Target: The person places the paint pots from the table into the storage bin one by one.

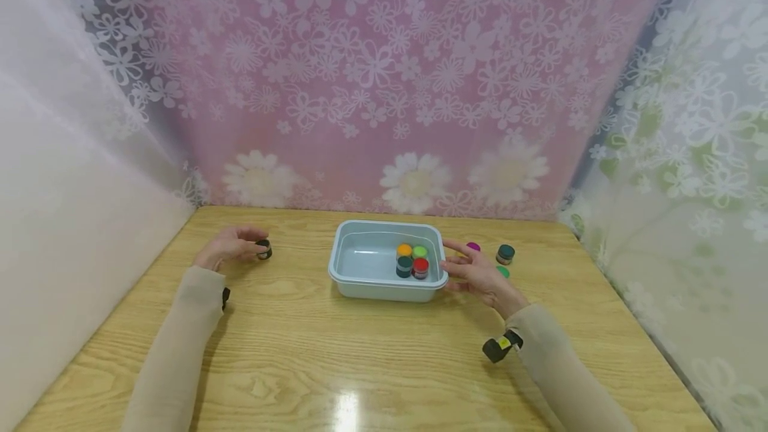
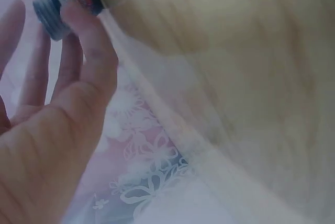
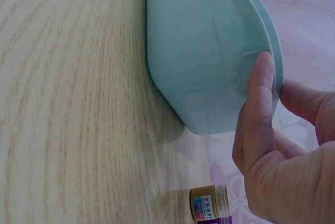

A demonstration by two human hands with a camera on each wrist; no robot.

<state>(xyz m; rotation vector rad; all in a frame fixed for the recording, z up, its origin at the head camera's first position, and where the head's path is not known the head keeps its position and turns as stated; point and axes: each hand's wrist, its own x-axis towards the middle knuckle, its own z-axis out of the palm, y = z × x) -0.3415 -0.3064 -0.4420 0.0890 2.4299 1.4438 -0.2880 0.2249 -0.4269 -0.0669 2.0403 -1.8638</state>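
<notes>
At the left of the table, my left hand (image 1: 233,245) pinches a dark paint jar (image 1: 264,249) between thumb and fingers. The left wrist view shows this paint jar (image 2: 68,4) tilted, its label facing the thumb; whether it touches the table I cannot tell. My right hand (image 1: 480,277) holds the right end of a pale blue plastic basin (image 1: 384,292). In the right wrist view, thumb and fingers pinch the basin's rim (image 3: 272,41). Inside the basin, to the right, stand paint jars with orange (image 1: 405,251), light green (image 1: 420,253), dark green (image 1: 405,263) and red (image 1: 420,264) lids.
Beyond my right hand are a dark green paint jar (image 1: 505,254), a purple-lidded jar (image 1: 473,247) and a green one (image 1: 503,272), partly hidden by the hand. The right wrist view also shows a yellow-brown jar (image 3: 209,203). Flowered curtains (image 1: 396,85) enclose the wooden table (image 1: 288,352).
</notes>
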